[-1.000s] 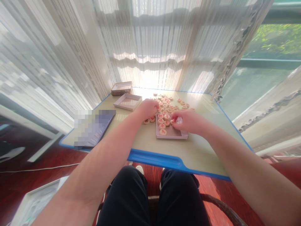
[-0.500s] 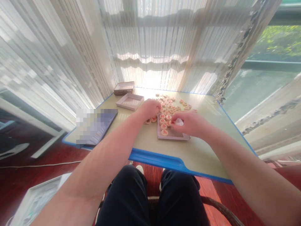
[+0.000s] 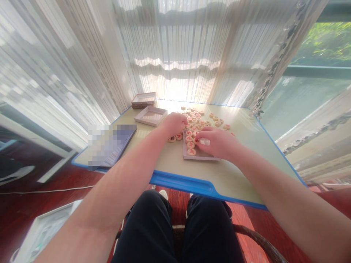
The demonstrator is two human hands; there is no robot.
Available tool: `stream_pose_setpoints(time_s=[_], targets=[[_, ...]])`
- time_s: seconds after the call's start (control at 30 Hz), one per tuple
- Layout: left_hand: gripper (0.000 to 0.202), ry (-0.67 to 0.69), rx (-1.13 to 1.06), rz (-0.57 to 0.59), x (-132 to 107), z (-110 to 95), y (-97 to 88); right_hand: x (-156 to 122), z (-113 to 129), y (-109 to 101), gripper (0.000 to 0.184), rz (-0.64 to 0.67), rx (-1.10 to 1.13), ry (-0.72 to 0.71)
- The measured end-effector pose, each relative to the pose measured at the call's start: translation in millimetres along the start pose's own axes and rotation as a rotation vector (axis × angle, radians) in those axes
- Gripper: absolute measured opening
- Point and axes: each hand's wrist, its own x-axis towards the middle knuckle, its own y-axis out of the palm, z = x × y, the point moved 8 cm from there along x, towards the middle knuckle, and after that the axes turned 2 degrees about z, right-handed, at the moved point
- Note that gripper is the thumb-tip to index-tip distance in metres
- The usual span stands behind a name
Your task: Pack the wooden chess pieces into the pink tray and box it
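Observation:
A shallow pale tray (image 3: 204, 157) lies on the table (image 3: 170, 164) in front of me, with a column of round wooden chess discs (image 3: 191, 145) marked in red along its left side. My right hand (image 3: 216, 142) rests over the tray, fingers curled and pinched on a disc beside that column. My left hand (image 3: 173, 124) is closed into a loose fist just left of the tray's far corner, over the edge of a loose pile of discs (image 3: 200, 118); what its fingers hold is hidden. Two discs (image 3: 175, 137) lie on the table below that hand.
An empty box lid (image 3: 150, 116) and a stacked box (image 3: 143, 99) sit at the far left of the table. A dark flat item (image 3: 120, 138) lies at the left edge. Sheer curtains close in behind and to the sides. My knees are under the blue front edge (image 3: 189, 185).
My right hand slid a little left across the tray toward the column of discs. My left hand stayed at the pile. The view shifted slightly.

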Motion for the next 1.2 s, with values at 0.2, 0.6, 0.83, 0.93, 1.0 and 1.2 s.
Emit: stream_pose_setpoints(time_s=[0.2,0.6,0.83,0.93,1.0,1.2], targets=[[0.034,-0.008,-0.012,0.001,1,3,1.5,1,-2,3,0.018,-0.002,-0.001,0.017],[0.033,-0.004,-0.015,-0.002,0,2,0.6,2,-4,2,0.015,-0.026,0.011,0.046],[0.034,0.004,-0.014,-0.009,1,4,2.4,1,-3,2,0.016,-0.037,0.02,0.019],[0.033,0.0,-0.011,-0.007,2,5,3.0,1,-4,1,0.016,-0.046,0.025,0.023],[0.033,0.0,-0.018,-0.005,2,5,3.3,1,-2,1,0.018,-0.063,0.044,-0.002],[0.033,0.004,-0.014,0.004,2,4,4.0,4,9,-1,0.028,-0.104,0.154,-0.14]])
